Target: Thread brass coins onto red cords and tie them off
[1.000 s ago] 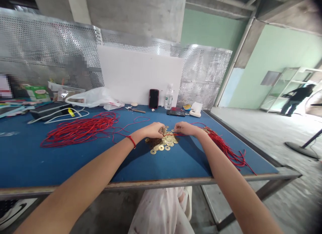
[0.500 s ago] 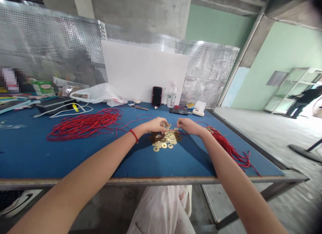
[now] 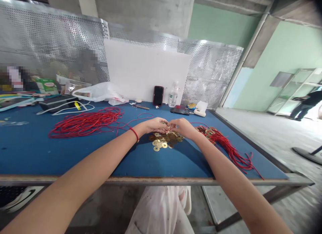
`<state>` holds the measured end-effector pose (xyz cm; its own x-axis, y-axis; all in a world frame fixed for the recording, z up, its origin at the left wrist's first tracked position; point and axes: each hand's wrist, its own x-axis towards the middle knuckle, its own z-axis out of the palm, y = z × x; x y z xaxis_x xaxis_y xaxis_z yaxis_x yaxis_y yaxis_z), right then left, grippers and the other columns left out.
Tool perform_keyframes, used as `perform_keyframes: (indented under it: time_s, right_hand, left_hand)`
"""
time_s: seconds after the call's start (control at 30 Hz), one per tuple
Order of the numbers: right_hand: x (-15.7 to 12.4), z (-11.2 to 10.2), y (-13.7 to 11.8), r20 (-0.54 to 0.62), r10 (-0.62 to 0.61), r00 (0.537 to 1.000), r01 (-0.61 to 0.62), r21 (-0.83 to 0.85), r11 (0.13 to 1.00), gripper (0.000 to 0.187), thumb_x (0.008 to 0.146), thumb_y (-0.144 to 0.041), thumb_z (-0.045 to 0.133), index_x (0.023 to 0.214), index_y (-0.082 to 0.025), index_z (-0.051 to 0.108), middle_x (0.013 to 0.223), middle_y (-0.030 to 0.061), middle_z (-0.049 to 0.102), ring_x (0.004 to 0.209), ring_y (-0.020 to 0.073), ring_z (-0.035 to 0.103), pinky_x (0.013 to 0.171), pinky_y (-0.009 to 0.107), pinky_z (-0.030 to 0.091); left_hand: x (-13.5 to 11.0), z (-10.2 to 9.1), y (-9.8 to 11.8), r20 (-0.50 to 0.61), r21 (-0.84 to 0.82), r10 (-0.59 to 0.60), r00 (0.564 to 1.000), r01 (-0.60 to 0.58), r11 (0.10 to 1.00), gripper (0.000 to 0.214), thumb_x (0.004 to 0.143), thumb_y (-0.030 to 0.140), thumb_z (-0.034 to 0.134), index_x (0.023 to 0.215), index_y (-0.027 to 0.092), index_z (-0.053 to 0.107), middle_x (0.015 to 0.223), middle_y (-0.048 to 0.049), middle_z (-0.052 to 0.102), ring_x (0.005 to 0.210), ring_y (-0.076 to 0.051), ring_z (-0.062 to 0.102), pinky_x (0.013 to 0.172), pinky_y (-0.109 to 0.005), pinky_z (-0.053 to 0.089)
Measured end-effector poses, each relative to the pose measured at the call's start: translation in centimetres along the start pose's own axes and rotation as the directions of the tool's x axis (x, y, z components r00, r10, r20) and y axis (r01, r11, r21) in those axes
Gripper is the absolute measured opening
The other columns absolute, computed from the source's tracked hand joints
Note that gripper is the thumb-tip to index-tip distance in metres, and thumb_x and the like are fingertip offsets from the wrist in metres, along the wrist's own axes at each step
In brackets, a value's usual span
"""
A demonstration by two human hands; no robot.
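My left hand [image 3: 154,125] and my right hand [image 3: 182,127] meet at the fingertips just above a pile of brass coins with square holes [image 3: 163,140]. The fingers of both hands pinch together, with a thin red cord [image 3: 141,116] running towards them. What they hold is small and partly hidden by the fingers. To the left lies a large tangled bundle of red cord [image 3: 87,124]. To the right, a red cord bunch strung with coins [image 3: 221,147] trails towards the table edge. A red string [image 3: 134,134] circles my left wrist.
Everything lies on a blue-topped table [image 3: 75,157] with a metal front edge. At the back stand a phone [image 3: 158,95] and a water bottle [image 3: 173,95] against a white board [image 3: 147,69]. A white plastic bag [image 3: 100,92] and a cabled black device [image 3: 56,104] lie back left.
My hands have come closer, and their fingertips now touch above the coins. The view has shifted slightly, and the person in the background has moved to the right.
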<state>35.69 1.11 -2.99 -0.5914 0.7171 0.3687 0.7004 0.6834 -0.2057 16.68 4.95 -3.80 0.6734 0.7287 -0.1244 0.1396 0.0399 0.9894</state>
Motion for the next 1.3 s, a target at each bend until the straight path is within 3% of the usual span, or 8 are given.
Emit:
perform_keyframes:
  time_s: [0.23,0.37,0.5,0.57,0.7,0.8,1.03,1.3]
  right_hand:
    - [-0.2,-0.5,-0.7,-0.006,0.113,0.994,-0.113,-0.132,0.985,0.012,0.081,-0.023,0.06,0.085,-0.024,0.071,0.081,0.001,0.069,0.073,0.0143,0.059,0.065,0.022,0.035]
    - [-0.2,-0.7,-0.7,-0.092,0.093,0.991,-0.104,-0.123,0.987,0.01,0.081,-0.022,0.059,0.083,-0.021,0.069,0.083,0.0027,0.066,0.076,0.0142,0.055,0.067,0.023,0.034]
    - [0.2,-0.6,-0.5,-0.231,0.092,0.969,-0.075,0.079,0.994,0.009,0.079,-0.024,0.06,0.078,-0.017,0.066,0.079,0.0028,0.061,0.071,0.0127,0.05,0.066,0.024,0.035]
    - [0.4,-0.7,-0.8,-0.28,0.111,0.953,-0.051,0.213,0.976,0.01,0.078,-0.025,0.06,0.078,-0.017,0.065,0.077,0.0016,0.06,0.067,0.0118,0.047,0.065,0.024,0.035]
    - [0.5,-1.0,-1.4,-0.424,0.118,0.898,-0.013,0.241,0.97,0.011,0.078,-0.025,0.058,0.075,-0.017,0.064,0.075,0.0021,0.057,0.074,0.0145,0.047,0.072,0.028,0.036]
    - [0.5,-1.2,-1.3,-0.49,0.155,0.858,-0.039,0.239,0.97,0.016,0.079,-0.028,0.057,0.069,-0.017,0.063,0.071,0.0025,0.055,0.072,0.0149,0.046,0.074,0.03,0.036]
    - [0.8,-0.9,-0.2,-0.377,0.42,0.825,-0.069,0.671,0.738,0.021,0.071,-0.034,0.059,0.068,-0.014,0.065,0.069,0.0029,0.062,0.069,0.0139,0.052,0.068,0.028,0.039]
    - [0.6,-1.1,-0.6,-0.268,0.483,0.833,-0.111,0.775,0.622,0.028,0.07,-0.032,0.052,0.078,-0.014,0.071,0.068,0.0014,0.062,0.065,0.0103,0.048,0.064,0.024,0.039]
  left_hand:
    - [-0.1,0.5,-0.2,-0.024,-0.046,-0.007,1.0,0.006,0.999,0.04,0.056,0.021,0.081,0.088,0.013,0.059,0.076,-0.0046,0.067,0.069,-0.012,0.064,0.069,-0.025,0.048]
    - [0.0,0.9,0.0,-0.092,-0.059,0.08,0.993,-0.086,0.995,0.036,0.059,0.027,0.08,0.085,0.013,0.059,0.074,-0.0029,0.065,0.065,-0.011,0.061,0.063,-0.024,0.046]
    - [0.4,1.8,0.8,-0.393,-0.173,0.256,0.883,-0.345,0.923,0.031,0.071,0.043,0.068,0.083,0.015,0.058,0.08,-0.0029,0.065,0.074,-0.013,0.062,0.067,-0.024,0.046]
    - [0.6,2.5,1.4,-0.45,-0.23,0.285,0.846,-0.419,0.878,0.034,0.077,0.049,0.059,0.087,0.016,0.058,0.085,-0.0045,0.067,0.081,-0.015,0.063,0.072,-0.026,0.047]
    - [0.6,3.9,1.9,-0.343,-0.299,0.295,0.892,-0.401,0.866,0.044,0.085,0.057,0.045,0.091,0.016,0.058,0.081,-0.0055,0.066,0.078,-0.015,0.062,0.074,-0.028,0.047]
    - [0.5,4.6,1.6,-0.231,-0.324,0.319,0.919,-0.382,0.866,0.042,0.083,0.055,0.05,0.087,0.014,0.059,0.07,-0.0039,0.063,0.068,-0.014,0.06,0.071,-0.028,0.047]
    - [0.0,4.3,1.0,-0.264,-0.084,0.383,0.885,-0.417,0.905,0.03,0.069,0.039,0.072,0.077,0.011,0.064,0.061,0.0004,0.056,0.059,-0.01,0.053,0.061,-0.024,0.041]
    - [-0.3,4.8,1.6,-0.347,0.087,0.413,0.842,-0.409,0.908,0.029,0.069,0.041,0.07,0.067,0.013,0.061,0.061,-0.0004,0.057,0.061,-0.011,0.051,0.062,-0.025,0.039]
